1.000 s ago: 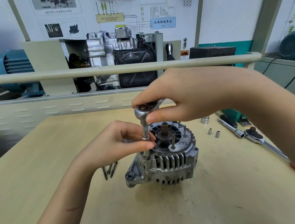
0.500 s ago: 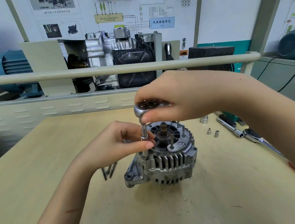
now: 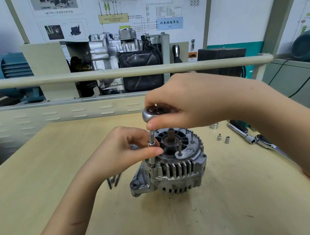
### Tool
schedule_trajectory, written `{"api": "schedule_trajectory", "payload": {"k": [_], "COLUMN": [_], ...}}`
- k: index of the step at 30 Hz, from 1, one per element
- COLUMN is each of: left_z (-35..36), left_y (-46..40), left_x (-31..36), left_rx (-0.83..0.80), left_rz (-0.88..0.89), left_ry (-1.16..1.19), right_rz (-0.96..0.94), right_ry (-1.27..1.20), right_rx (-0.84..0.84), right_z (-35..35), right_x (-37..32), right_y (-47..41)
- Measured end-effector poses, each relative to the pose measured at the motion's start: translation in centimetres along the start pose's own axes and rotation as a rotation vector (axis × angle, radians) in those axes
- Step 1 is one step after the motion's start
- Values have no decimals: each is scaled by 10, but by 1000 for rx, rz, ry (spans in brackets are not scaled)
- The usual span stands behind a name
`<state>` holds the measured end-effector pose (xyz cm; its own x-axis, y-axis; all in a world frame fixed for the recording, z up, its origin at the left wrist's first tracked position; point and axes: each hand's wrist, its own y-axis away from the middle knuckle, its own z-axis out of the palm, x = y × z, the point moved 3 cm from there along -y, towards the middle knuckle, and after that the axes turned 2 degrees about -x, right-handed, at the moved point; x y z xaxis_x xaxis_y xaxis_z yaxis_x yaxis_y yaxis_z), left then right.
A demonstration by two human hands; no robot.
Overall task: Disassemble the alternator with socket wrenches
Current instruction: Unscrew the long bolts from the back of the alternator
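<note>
Alternator [image 3: 172, 171] sits at table [image 3: 46, 166] centre, shaft end up, mounting ear toward 7 o'clock. My right hand [image 3: 194, 101] holds the ratchet head [image 3: 150, 114] from above, thumb and fingers curled round it. The extension [image 3: 151, 146] drops straight from the head to a bolt at the housing rim, 9 o'clock side of the alternator. My left hand [image 3: 123, 150] pinches the extension between thumb and fingertips, partway down, just beside the housing.

Writing: blue label [image 3: 169, 23] on the wall panel at 12 o'clock reads "仪表控制单元"; smaller print below it and on the yellow box [image 3: 113, 18] is too small to read. No marking legible on the alternator or tools.

Loose parts: removed long bolts [image 3: 114, 180] on the table at 8 o'clock of the alternator, near it. Two small sockets [image 3: 222, 139] at 2 o'clock, apart from it; a larger socket [image 3: 214, 125] behind them. A second ratchet [image 3: 263, 142] lies at 3 o'clock, under my right forearm.

Room: open tabletop from 4 through 8 o'clock, toward me. Table's left edge runs diagonally at 9–10 o'clock. A rail [image 3: 131, 70] crosses behind at 12.
</note>
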<state>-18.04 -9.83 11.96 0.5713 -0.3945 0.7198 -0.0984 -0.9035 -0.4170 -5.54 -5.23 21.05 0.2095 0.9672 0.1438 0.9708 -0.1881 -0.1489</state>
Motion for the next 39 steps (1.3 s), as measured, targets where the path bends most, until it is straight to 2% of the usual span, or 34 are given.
{"api": "schedule_trajectory", "payload": {"k": [6,13,22,32,39], "left_z": [-3,-3,-4,-4,-7], "left_y": [1,2,1,1,0], "left_x": [-5,-7,-5,-3,-1], "left_rx": [-149,-54,-126,19,-89], "left_rz": [-38,16,-28,10,-2], "left_ry": [14,-109,-24,-102,-6], "right_rz": [-51,-2,-56,-23,-61], "right_ry": [-112,-48,-127,-46,-146], "right_rx": [-58,3,-42,0,-54], "right_z": [0,-1,1,0,0], "right_x": [3,1,0,-1,3], "right_y": [0,-1,-2,-3,-4]}}
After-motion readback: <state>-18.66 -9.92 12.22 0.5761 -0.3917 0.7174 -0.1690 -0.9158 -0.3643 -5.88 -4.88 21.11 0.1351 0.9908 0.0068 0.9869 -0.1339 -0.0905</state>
